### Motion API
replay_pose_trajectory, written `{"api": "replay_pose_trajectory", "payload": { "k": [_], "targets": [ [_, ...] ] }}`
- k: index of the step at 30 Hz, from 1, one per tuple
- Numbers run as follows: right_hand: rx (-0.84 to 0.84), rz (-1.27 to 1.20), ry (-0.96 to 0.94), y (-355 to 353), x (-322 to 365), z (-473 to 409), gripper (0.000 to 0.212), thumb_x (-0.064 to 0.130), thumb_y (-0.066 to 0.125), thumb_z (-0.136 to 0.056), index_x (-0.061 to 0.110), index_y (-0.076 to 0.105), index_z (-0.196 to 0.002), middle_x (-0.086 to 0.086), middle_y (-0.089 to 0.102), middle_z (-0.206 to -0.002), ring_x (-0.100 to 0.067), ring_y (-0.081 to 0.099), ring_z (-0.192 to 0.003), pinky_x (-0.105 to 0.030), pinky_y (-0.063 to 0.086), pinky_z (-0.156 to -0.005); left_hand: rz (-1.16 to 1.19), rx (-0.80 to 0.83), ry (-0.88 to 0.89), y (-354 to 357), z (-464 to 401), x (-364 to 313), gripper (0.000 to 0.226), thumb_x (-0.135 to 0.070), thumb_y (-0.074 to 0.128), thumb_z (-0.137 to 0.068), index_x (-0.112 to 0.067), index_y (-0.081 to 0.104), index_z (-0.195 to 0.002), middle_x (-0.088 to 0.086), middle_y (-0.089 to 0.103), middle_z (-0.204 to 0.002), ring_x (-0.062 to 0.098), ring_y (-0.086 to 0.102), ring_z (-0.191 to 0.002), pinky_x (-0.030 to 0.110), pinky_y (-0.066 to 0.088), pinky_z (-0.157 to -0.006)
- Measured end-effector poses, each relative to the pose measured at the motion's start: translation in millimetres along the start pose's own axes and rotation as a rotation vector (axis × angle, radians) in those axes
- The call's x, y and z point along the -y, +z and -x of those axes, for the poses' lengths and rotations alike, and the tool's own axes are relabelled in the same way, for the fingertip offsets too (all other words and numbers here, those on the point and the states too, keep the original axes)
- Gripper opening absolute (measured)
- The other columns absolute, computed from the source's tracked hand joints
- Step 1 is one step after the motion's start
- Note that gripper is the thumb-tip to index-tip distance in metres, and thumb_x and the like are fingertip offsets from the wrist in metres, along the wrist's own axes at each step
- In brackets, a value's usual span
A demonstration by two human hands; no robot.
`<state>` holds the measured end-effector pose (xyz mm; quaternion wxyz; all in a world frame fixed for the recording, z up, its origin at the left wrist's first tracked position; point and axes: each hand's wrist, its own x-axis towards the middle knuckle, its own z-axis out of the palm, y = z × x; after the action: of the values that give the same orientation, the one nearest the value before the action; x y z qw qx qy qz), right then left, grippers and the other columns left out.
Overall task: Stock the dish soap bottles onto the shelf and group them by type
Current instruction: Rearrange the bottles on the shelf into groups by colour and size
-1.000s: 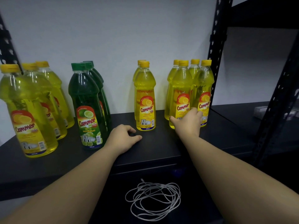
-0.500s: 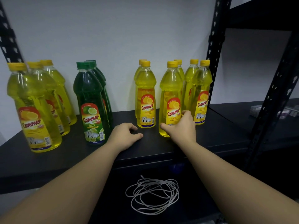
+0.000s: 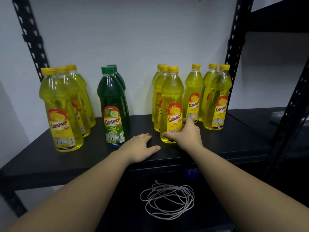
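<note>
On the far left of the black shelf (image 3: pixel 41 158) three large lemon bottles (image 3: pixel 61 114) are standing in a file, clear plastic with waisted bodies and glossy labels. Next to them the dark green lime bottles (image 3: pixel 112 111) are queuing one behind another. The left hand (image 3: pixel 139 149) is lying flat on the shelf, fingers relaxed and holding nothing. Just to its right, the right hand (image 3: pixel 184 136) is wrapping the base of the front small lemon bottle (image 3: pixel 172 104), thumb on one side and fingers round the other, its grip holding that bottle low while it stands at the head of a file of small lemon bottles. I judge it is being lined up there; a low hold is keeping a tall, smooth, slippery bottle steady (higher up it would tip), and it should be slid, label forward. Further right three more small lemon bottles (image 3: pixel 215 97) are waiting. Below, a pale cord (image 3: pixel 167 200) is lying coiled
</note>
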<state>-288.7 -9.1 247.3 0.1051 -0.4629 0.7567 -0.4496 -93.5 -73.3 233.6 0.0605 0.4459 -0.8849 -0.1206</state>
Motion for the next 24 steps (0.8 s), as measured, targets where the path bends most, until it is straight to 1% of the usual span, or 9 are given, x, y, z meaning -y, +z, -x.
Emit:
{"api": "replay_pose_trajectory", "payload": {
  "k": [3,6,9,15,19,22,24],
  "targets": [
    [0.009,0.002,-0.002,5.6,6.8,2.2,0.098,0.057,0.094,-0.061,0.018,0.046,-0.137,-0.004,0.06,-0.134,-0.024,0.059,-0.123,-0.039,0.055,-0.093,0.012,-0.008,0.006,-0.2,1.8,-0.4,0.083,-0.07,0.042,-0.099,-0.022,0.025,-0.164,-0.001,0.019,-0.172,0.016,0.017,-0.158,0.036,0.014,-0.128],
    [0.018,-0.004,-0.011,10.1,8.8,4.4,0.094,0.056,0.093,-0.064,0.019,0.047,-0.137,-0.004,0.062,-0.133,-0.023,0.061,-0.122,-0.043,0.057,-0.097,0.037,-0.014,0.005,-0.6,3.7,-0.4,0.083,-0.069,0.045,-0.098,-0.022,0.026,-0.164,-0.001,0.02,-0.172,0.018,0.019,-0.158,0.038,0.016,-0.128],
    [0.017,-0.017,-0.023,12.4,7.1,5.9,0.089,0.054,0.093,-0.066,0.019,0.049,-0.136,-0.002,0.063,-0.13,-0.021,0.061,-0.12,-0.042,0.057,-0.096,0.047,-0.021,0.004,-0.9,4.9,-0.8,0.083,-0.07,0.046,-0.097,-0.023,0.028,-0.163,-0.001,0.021,-0.172,0.018,0.02,-0.158,0.038,0.018,-0.128],
    [0.01,-0.039,-0.014,13.2,6.2,6.8,0.091,0.055,0.093,-0.065,0.019,0.048,-0.136,-0.001,0.064,-0.127,-0.021,0.063,-0.118,-0.043,0.058,-0.096,0.058,-0.037,0.003,-0.1,4.8,-1.4,0.083,-0.071,0.047,-0.096,-0.024,0.031,-0.162,-0.001,0.024,-0.171,0.019,0.023,-0.157,0.039,0.02,-0.127],
    [-0.005,-0.019,-0.016,13.2,8.8,8.4,0.097,0.059,0.093,-0.061,0.02,0.046,-0.135,-0.003,0.062,-0.129,-0.023,0.062,-0.12,-0.045,0.059,-0.096,0.065,-0.055,-0.012,1.3,5.0,-1.1,0.084,-0.073,0.047,-0.094,-0.025,0.034,-0.161,-0.002,0.026,-0.17,0.019,0.026,-0.156,0.04,0.022,-0.127],
    [0.001,-0.009,-0.03,11.2,8.0,9.5,0.1,0.061,0.093,-0.06,0.019,0.045,-0.137,-0.003,0.061,-0.132,-0.023,0.06,-0.124,-0.045,0.058,-0.097,0.098,-0.09,-0.034,1.6,5.1,-2.4,0.081,-0.072,0.054,-0.092,-0.025,0.041,-0.157,-0.001,0.038,-0.165,0.02,0.037,-0.15,0.041,0.033,-0.122],
    [0.051,-0.022,-0.044,6.4,5.8,8.7,0.099,0.057,0.093,-0.064,0.018,0.045,-0.141,-0.003,0.061,-0.135,-0.022,0.059,-0.126,-0.041,0.055,-0.099,0.165,-0.138,-0.057,1.0,4.0,-2.6,0.076,-0.066,0.061,-0.091,-0.026,0.045,-0.154,-0.001,0.048,-0.158,0.02,0.046,-0.143,0.039,0.041,-0.116]
  ]
}}
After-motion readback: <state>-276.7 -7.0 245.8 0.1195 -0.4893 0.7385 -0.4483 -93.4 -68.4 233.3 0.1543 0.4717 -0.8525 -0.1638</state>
